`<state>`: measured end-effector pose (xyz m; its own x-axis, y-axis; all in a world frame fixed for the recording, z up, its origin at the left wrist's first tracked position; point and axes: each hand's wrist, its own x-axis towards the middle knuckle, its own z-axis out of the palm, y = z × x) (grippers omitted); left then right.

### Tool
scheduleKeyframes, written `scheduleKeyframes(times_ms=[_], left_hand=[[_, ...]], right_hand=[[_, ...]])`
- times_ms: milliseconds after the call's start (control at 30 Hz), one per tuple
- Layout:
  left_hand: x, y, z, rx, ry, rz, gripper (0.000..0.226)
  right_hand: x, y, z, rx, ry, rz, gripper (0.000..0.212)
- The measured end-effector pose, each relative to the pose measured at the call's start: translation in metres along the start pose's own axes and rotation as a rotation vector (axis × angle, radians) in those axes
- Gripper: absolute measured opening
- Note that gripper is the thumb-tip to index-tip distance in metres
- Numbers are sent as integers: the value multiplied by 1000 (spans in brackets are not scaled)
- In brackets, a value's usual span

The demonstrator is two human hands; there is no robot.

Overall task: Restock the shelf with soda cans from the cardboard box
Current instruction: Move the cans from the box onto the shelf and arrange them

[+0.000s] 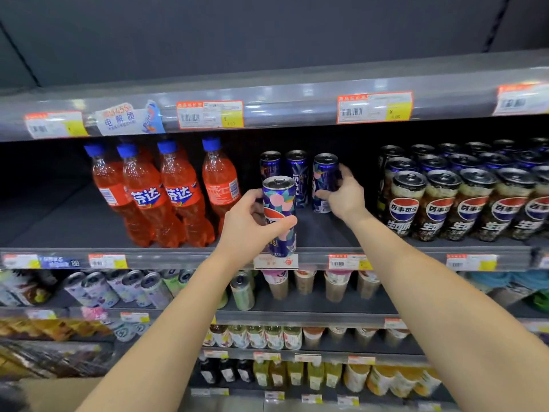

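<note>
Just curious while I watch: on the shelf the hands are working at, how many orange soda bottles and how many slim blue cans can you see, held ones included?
Orange soda bottles: 4
Slim blue cans: 4 (left hand holds one, right hand grips another, two stand behind)
Total: 8

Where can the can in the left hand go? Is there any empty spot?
Bare shelf lies in front of the blue cans, between the orange bottles and the dark Pepsi cans. More lies left of the bottles. The right side is packed tight.

Four blue cans, four orange bottles
</note>
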<state>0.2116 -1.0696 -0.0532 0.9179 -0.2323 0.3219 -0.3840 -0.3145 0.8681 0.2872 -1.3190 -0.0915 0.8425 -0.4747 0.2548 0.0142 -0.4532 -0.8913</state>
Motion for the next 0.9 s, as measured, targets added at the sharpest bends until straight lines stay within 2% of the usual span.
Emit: scheduleKeyframes(times_ms=[300, 633, 733, 800, 833, 900], left_hand=[[18, 0, -2, -18, -33, 51, 55], [27, -13, 8, -29, -50, 22, 58], [28, -14, 13, -29, -62, 12, 60], [30, -15, 17, -30, -72, 8, 61], [31, -15, 19, -33, -77, 3, 61], [33, -15, 23, -41, -80, -4, 61]], right_hand=[[13, 3, 8, 39, -10, 24, 91], [25, 10, 11, 16, -13, 25, 90], [22, 7, 9, 14, -21, 86, 99], [12, 1, 7, -32, 38, 151, 102], [4, -4, 4, -78, 97, 163, 95], [-19, -14, -1, -87, 203, 156, 65]])
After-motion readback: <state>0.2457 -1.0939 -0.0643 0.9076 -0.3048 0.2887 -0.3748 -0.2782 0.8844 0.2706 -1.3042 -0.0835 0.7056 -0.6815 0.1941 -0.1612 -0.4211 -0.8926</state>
